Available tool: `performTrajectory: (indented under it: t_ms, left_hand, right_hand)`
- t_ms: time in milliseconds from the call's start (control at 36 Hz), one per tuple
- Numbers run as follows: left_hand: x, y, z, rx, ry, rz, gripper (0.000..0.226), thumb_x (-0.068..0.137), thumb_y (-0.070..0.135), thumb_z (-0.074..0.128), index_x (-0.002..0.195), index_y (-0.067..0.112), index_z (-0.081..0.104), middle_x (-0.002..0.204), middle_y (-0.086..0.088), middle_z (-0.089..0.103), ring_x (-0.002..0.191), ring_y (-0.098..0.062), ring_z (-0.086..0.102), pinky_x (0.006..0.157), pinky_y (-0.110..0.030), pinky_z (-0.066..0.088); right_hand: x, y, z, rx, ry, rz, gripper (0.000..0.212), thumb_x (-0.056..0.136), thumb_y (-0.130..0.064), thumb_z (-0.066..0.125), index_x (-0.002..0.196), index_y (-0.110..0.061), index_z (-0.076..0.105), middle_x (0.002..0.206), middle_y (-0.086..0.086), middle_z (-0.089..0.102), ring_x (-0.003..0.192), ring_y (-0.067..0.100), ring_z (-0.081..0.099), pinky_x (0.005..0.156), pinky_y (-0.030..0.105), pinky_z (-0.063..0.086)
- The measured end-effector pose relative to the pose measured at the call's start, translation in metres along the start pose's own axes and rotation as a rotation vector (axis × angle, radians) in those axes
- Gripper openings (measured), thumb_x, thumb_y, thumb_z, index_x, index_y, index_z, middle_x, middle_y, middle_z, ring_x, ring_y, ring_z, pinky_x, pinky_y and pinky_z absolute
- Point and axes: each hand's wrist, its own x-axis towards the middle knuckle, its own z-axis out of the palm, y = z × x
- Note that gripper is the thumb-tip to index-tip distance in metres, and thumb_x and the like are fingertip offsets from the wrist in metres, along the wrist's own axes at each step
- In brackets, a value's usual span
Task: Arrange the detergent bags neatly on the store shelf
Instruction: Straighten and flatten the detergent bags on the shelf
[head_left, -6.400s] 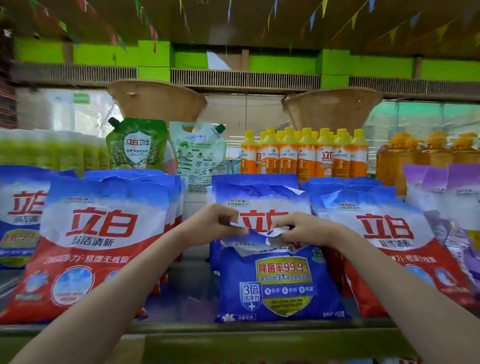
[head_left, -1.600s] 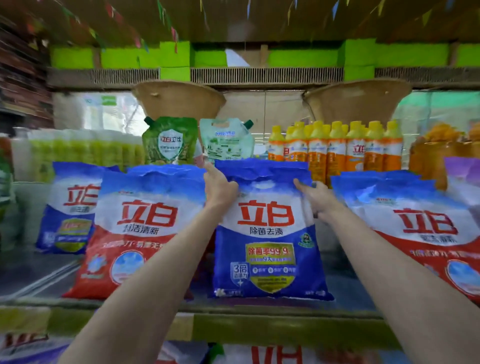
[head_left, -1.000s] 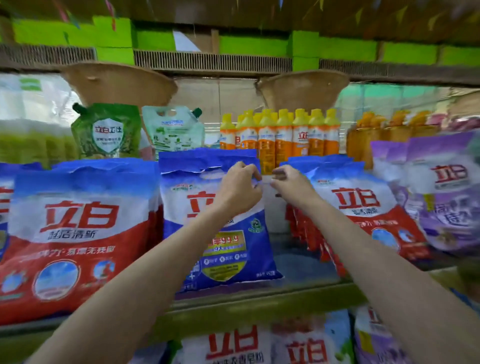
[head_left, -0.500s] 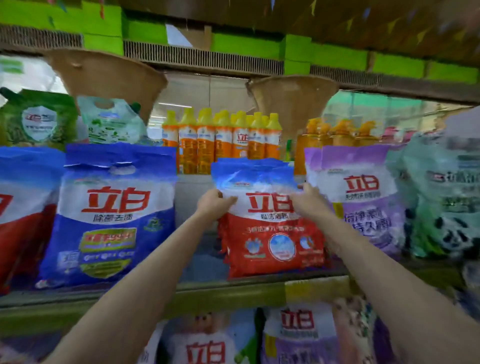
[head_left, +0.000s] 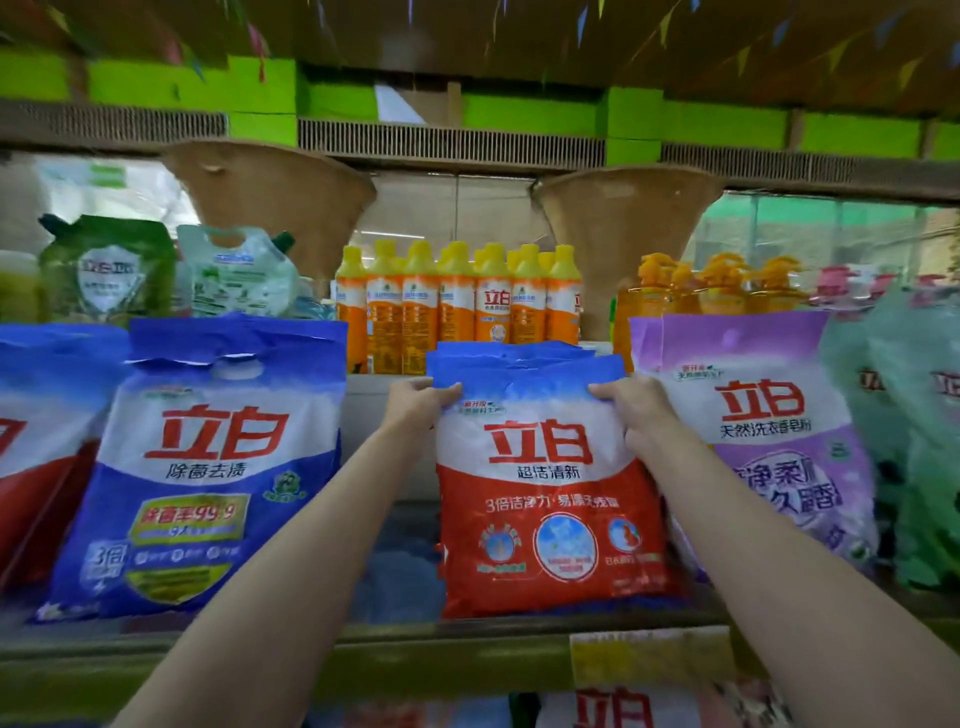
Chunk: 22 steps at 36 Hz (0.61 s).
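More bags stand behind your red, white and blue plastic detergent bag (head_left: 550, 483), only their blue tops showing. The teal bags (head_left: 914, 441) at far right are blurred and cut off. Your left hand (head_left: 423, 402) and right hand (head_left: 636, 408) each grip an upper corner of the red bag, which stands upright on the green-edged store shelf (head_left: 441, 660) between the blue detergent bag (head_left: 208, 467) and purple detergent bag (head_left: 769, 431).
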Motion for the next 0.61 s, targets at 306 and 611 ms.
performTrajectory:
  t_ms: [306,611]
  left_hand:
    - [0.039,-0.002,0.013,0.156,0.128,0.152,0.009,0.082,0.011,0.069,0.081,0.007,0.061,0.093,-0.022,0.068,0.084,-0.033,0.069,0.078,-0.05,0.057]
    - [0.024,-0.026,-0.005,0.044,0.126,0.097,0.055,0.082,0.01,0.071,0.124,0.006,0.037,0.11,-0.014,0.058,0.084,-0.025,0.066,0.06,-0.034,0.055]
  right_hand:
    - [0.018,0.014,0.013,-0.222,0.036,-0.143,0.04,0.088,-0.01,0.058,0.127,-0.014,0.052,0.116,0.007,0.063,0.105,0.029,0.061,0.09,0.045,0.053]
    - [0.018,0.019,0.019,-0.215,0.246,-0.246,0.055,0.076,-0.002,0.073,0.124,-0.01,0.047,0.126,0.009,0.05,0.108,0.022,0.052,0.079,0.031,0.047]
